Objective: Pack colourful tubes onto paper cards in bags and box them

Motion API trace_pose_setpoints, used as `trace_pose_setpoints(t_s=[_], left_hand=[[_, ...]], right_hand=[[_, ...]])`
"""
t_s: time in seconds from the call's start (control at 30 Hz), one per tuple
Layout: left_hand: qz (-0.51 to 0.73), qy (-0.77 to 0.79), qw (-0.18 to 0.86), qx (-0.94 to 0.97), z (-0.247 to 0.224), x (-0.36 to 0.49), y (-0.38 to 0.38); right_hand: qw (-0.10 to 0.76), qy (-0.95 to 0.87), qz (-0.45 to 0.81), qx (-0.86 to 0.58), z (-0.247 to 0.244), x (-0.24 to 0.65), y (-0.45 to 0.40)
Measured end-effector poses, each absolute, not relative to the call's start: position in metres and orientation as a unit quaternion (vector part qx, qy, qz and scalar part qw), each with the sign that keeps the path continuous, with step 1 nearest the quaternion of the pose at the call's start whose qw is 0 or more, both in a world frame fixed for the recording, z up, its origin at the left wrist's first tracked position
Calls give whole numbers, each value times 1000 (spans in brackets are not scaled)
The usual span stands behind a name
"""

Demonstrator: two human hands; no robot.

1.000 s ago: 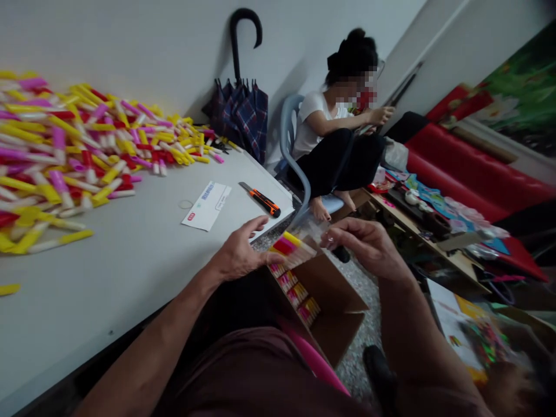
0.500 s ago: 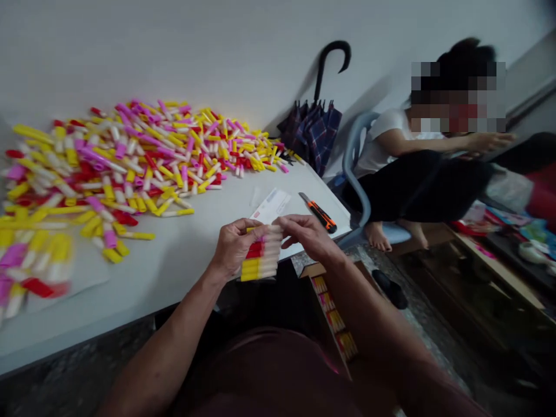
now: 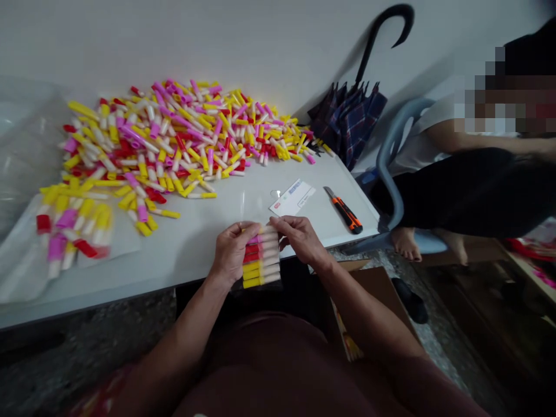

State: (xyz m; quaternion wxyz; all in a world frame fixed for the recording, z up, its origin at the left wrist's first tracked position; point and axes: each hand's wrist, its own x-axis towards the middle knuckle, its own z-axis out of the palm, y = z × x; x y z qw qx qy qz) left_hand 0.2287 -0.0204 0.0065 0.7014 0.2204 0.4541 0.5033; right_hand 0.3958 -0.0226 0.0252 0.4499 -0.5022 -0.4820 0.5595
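Observation:
Between my hands is a clear plastic bag (image 3: pixel 262 265) with a row of short tubes, white at one end and yellow, red or pink at the other. My left hand (image 3: pixel 230 250) pinches its upper left part, thumb on top. At the upper right my right hand (image 3: pixel 300 237) closes its thumb and fingers on the bag's edge near the topmost tube. Just beyond the hands lies a white printed card (image 3: pixel 292 197) on the white table (image 3: pixel 200 217), seemingly with clear film beside it.
A large heap of similar tubes (image 3: pixel 174 133) covers the table's back. Plastic bags (image 3: pixel 26 156) lie at left. An orange-black utility knife (image 3: pixel 343 209) is near the right edge. An umbrella (image 3: pixel 350 119) leans on the wall. A person sits on a blue chair (image 3: pixel 393 168); a cardboard box (image 3: pixel 377 286) stands below.
The view has swung left, so the heap, card, knife and umbrella appear farther right. Both hands keep nearly the same hold on the bag of tubes.

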Motion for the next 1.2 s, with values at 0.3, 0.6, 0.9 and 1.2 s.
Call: trace_pose_setpoints(t_s=[0.3,0.6,0.9,1.2], left_hand=[[337,373,807,310,-16,183,-75],[455,482,673,328,-38,191,-81],[384,458,732,327,-25,204,-80],[392,432,710,395,-28,199,-79]], right_hand=[[529,-381,539,-534,14,409,-9],[558,-350,531,-533,7,394,-8],[594,-295,521,-537,6,394,3],[568,-261,572,-531,8,396,0]])
